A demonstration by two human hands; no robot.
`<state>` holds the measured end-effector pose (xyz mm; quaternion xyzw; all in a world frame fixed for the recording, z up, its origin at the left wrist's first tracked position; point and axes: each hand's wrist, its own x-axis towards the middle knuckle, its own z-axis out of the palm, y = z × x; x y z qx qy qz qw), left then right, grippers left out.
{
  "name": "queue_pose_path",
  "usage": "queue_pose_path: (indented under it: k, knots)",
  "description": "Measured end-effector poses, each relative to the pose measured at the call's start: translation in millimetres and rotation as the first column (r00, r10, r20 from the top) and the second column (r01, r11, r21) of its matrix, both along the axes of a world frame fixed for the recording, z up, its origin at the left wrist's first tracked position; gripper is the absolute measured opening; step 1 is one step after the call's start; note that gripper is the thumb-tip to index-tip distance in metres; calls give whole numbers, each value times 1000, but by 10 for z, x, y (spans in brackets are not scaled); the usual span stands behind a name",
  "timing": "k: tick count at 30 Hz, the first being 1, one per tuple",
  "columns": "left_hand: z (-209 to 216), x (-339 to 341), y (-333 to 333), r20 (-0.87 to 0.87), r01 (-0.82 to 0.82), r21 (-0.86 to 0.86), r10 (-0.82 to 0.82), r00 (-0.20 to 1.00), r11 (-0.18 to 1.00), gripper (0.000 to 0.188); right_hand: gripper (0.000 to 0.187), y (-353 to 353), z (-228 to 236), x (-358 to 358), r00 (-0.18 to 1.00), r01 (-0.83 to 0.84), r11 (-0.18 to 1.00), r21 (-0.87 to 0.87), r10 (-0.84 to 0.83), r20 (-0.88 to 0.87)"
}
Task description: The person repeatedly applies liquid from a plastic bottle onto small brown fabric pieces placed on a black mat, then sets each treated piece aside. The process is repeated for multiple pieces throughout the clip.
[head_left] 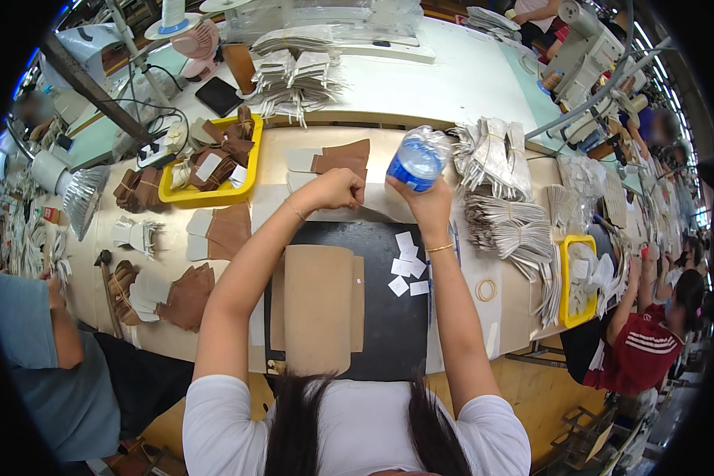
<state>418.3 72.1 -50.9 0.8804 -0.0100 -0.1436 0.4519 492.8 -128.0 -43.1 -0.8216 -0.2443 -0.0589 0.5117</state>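
- Okay, biggest first: the table point(278, 144) is crowded, so I'd keep arm moves short. Clock's centred on the black mat.
- Black mat point(381, 341): right in front of the person, between the forearms. I'd keep anything damp off it.
- Tan panels point(319, 309): stacked toward 9 on the mat, probably easy to smudge, so don't drag a wrist over them.
- Bottle point(417, 163): at 1 o'clock, past the mat's far edge; can't tell if it's resting on anything. Right hand point(427, 202) is wrapped round it, thumb on the near side, other fingers mostly hidden. Plastic probably gives, so firm, no crushing.
- Left hand point(339, 189): at 12, fingers curled together, thumb and index seemingly pinching the edge of a pale piece point(379, 205). Light pinch, I'd say, or it might crease.
- White labels point(401, 267): loose at 2 on the mat, super easy to knock with a forearm.
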Motion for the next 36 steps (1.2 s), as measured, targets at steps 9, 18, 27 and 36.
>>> queue_pose_path:
  k: [9, 18, 27, 36]
  knots:
    - [38, -78, -12, -21, 116, 33, -115, 993, 993, 14, 53, -316, -14, 189, 986, 166, 985, -57, -165, 23]
    - [128, -29, -80, 68, 214, 114, -222, 973, 970, 12, 60, 84, -100, 131, 945, 186, 802, 567, 12, -327]
    - [-77, 551, -247, -157, -120, -244, 82, 984, 962, 11, 46, -682, 385, 314, 951, 232, 585, 777, 33, -309]
    - [-91, 525, -418, 59, -51, 259, 37, 998, 965, 13, 52, -628, 249, 109, 968, 188, 869, 457, -86, -235]
